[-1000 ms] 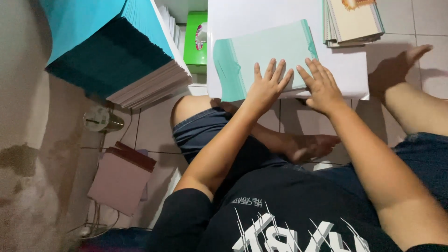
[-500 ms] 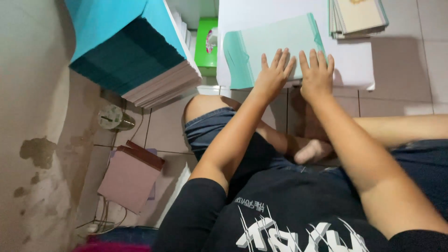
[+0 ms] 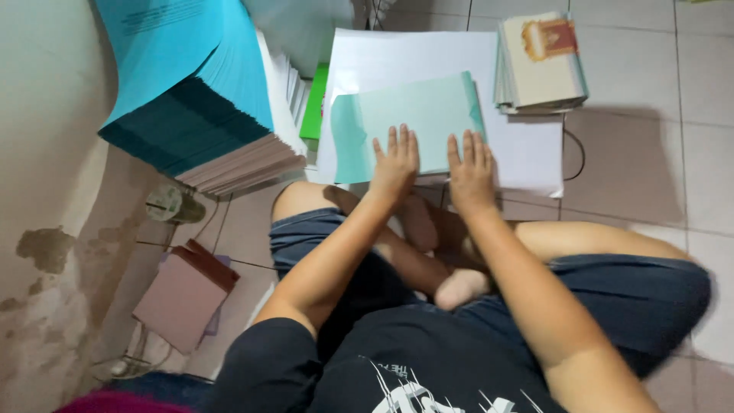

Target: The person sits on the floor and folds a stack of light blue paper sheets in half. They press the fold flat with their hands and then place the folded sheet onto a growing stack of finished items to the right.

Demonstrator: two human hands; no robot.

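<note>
Head view: both hands lie flat, fingers spread, neither grip clenched on anything. The left hand (image 3: 396,162) and the right hand (image 3: 469,167) press the near edge of a pale green sheet (image 3: 413,122), which rests on a large white sheet (image 3: 428,57) on the tiled floor (image 3: 634,160). The green sheet's left end curls up; uneven palm pressure could skew or crease it. The tall blue paper stack (image 3: 191,92) just beside leans and might slide.
</note>
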